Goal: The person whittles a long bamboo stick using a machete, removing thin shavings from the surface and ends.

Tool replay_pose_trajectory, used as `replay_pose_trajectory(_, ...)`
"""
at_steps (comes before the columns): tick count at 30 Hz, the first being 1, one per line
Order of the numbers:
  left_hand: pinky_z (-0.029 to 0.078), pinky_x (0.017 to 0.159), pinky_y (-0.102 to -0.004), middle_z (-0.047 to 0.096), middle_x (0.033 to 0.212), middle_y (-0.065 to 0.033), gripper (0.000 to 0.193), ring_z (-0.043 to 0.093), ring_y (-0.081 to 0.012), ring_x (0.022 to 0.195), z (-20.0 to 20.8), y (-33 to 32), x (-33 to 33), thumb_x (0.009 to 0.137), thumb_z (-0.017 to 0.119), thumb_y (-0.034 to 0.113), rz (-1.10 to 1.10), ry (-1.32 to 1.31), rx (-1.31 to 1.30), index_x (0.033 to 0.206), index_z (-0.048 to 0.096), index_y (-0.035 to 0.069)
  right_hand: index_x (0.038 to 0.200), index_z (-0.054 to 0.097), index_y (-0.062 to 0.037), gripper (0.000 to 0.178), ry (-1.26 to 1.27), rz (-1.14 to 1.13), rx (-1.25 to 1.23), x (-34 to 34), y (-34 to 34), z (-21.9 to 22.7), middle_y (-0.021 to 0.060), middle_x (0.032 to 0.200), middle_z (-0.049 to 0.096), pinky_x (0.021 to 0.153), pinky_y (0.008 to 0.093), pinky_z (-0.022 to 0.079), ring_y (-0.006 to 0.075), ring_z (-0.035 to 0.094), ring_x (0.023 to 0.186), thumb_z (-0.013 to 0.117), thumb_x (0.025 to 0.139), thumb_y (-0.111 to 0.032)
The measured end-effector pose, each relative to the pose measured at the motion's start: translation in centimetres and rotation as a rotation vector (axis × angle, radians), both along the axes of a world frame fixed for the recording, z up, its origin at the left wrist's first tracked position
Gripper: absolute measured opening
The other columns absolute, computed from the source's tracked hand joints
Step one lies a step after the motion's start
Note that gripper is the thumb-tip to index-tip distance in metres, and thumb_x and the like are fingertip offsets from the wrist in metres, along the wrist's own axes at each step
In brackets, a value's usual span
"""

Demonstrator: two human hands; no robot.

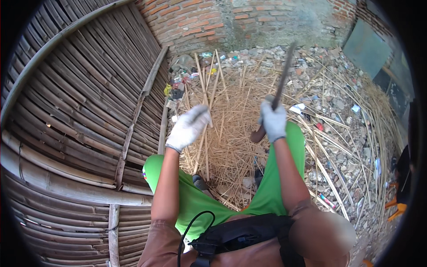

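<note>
and now from here it's white gloves [180, 134], dark grey blade [283, 73], brown handle [257, 135], vivid green trousers [292, 142], straw-tan strips [235, 98], orange-red bricks [209, 26] lined with grey!

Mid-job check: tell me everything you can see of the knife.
The knife has a long, narrow, straight, dark grey blade, metal by its look, and a brown handle, perhaps wood, with a bulging, bent end. The gloved right hand grips it, hiding its middle. The blade slants up in the picture, leaning right toward its tip; the handle's end sticks out below the hand, on its left. Nothing else visibly touches it. The blade is blurred, so its cutting edge cannot be told.
</note>
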State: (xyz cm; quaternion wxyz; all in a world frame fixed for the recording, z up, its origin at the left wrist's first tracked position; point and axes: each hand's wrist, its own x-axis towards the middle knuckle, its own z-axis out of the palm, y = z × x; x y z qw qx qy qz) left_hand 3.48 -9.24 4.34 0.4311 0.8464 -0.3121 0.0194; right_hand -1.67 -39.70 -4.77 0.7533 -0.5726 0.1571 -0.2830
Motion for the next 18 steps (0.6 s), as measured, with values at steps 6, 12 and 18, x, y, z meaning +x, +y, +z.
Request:
replay_pose_trajectory(6, 0.056, 0.099, -0.0522, 0.075, 0.114, -0.0212, 0.040, 0.072, -0.0390, 0.113, 2.3, -3.0, -5.6, 0.093, 0.071, 0.035, -0.156, -0.179, 0.870, 0.122, 0.073, 0.009, 0.123, 0.071, -0.0005, 0.035, 0.440, 0.291, -0.297, 0.7, 3.6, -5.1, 0.0066, 0.078, 0.069, 0.053, 0.0356, 0.054, 0.0170, 0.066, 0.059, 0.072, 0.099, -0.027)
replay_pose_trajectory(12, 0.056, 0.084, -0.0484, 0.071, 0.095, -0.0158, 0.019, 0.072, -0.0332, 0.093, 10.5, -5.7, -13.5, 0.090, 0.070, 0.020, -0.209, -0.606, 0.768, 0.102, 0.073, 0.005, 0.109, 0.068, -0.0029, 0.015, 0.412, 0.440, -0.490, 0.5, 4.5, -8.0, 0.0046, 0.073, 0.066, 0.045, 0.0351, 0.048, 0.0161, 0.061, 0.050, 0.070, 0.102, -0.016)
replay_pose_trajectory(18, 0.056, 0.083, -0.0483, 0.072, 0.096, -0.0161, 0.020, 0.073, -0.0330, 0.093, 16.6, -6.5, -21.7, 0.090, 0.070, 0.020, -0.474, -0.833, 0.562, 0.103, 0.073, 0.005, 0.112, 0.064, -0.0027, 0.018, 0.519, 0.493, -0.245, 0.5, 4.8, -7.3, 0.0025, 0.070, 0.062, 0.043, 0.0325, 0.046, 0.0140, 0.056, 0.048, 0.067, 0.105, -0.019)
